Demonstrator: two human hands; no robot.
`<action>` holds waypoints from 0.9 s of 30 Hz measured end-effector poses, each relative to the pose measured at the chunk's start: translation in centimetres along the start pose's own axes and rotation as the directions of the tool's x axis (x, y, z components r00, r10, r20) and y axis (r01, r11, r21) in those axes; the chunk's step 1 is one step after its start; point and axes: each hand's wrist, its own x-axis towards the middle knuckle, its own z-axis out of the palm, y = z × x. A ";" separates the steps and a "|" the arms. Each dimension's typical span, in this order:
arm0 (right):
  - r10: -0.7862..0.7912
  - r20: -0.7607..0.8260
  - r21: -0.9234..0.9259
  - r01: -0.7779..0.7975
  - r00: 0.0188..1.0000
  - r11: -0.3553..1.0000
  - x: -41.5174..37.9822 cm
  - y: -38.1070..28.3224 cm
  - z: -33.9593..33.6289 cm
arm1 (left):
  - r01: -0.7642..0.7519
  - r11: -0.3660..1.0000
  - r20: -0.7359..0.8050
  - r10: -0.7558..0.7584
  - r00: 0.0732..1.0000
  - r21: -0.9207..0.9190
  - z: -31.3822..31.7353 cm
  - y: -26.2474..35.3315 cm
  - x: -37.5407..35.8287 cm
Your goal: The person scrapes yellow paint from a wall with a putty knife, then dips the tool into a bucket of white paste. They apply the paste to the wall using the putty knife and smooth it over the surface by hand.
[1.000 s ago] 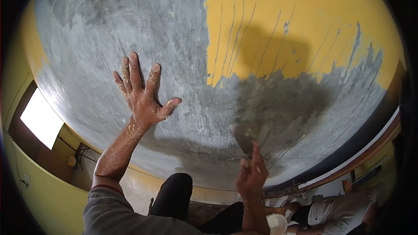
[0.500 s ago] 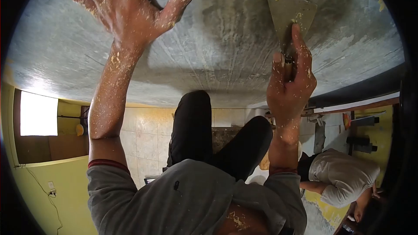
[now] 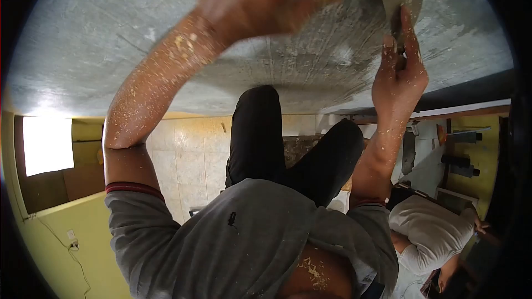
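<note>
A grey, streaked surface [image 3: 138, 50] fills the upper part of the view. My right hand [image 3: 402, 72] is closed round the handle of a scraper [image 3: 400, 0], its index finger laid along the flat metal blade, which is against the surface at the upper right. My left hand [image 3: 260, 0] is at the top centre, blurred by motion, near the surface; its thumb stands out to the right and its other fingers are smeared or cut off by the frame. Pale flakes cling to both forearms.
Another person in a light shirt [image 3: 432, 232] is bent over at the lower right. A bright window [image 3: 48, 144] is at the left, above a yellow-green wall [image 3: 50, 254] with an outlet and cord. My dark-trousered knees are below the surface, above a tiled floor [image 3: 191, 166].
My left hand has swept to the right across the surface and is now blurred. My right hand has moved up and to the right with the scraper.
</note>
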 end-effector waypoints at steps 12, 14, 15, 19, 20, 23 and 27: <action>-0.047 0.037 -0.126 0.051 0.998 0.991 2.5 -4.3 -2.1 | -0.388 0.882 -0.039 0.392 0.919 -0.267 -0.9 2.9 7.4; -0.059 0.047 -0.129 0.065 0.997 0.990 1.8 -4.3 -2.0 | -0.375 0.896 0.018 0.390 0.921 -0.239 -1.5 2.4 7.5; -0.074 0.070 -0.136 0.083 0.995 0.987 1.5 -4.2 -1.9 | -0.382 0.894 0.018 0.397 0.918 -0.232 -1.4 2.5 6.9; -0.128 0.061 -0.190 0.138 0.990 0.972 1.1 -4.6 -0.2 | -0.403 0.893 -0.031 0.405 0.914 -0.202 -1.1 1.9 5.3; -0.106 0.047 -0.171 0.113 0.993 0.979 1.7 -5.5 -0.2 | -0.406 0.894 -0.061 0.402 0.914 -0.188 -1.1 1.6 5.4; -0.090 0.032 -0.130 0.093 0.995 0.987 1.4 -5.5 -0.7 | -0.435 0.889 -0.111 0.422 0.900 -0.141 -0.8 1.8 6.0; -0.037 0.115 -0.160 0.056 0.993 0.986 0.4 -5.2 -0.2 | -0.478 0.865 -0.108 0.466 0.878 -0.149 -0.4 2.3 4.8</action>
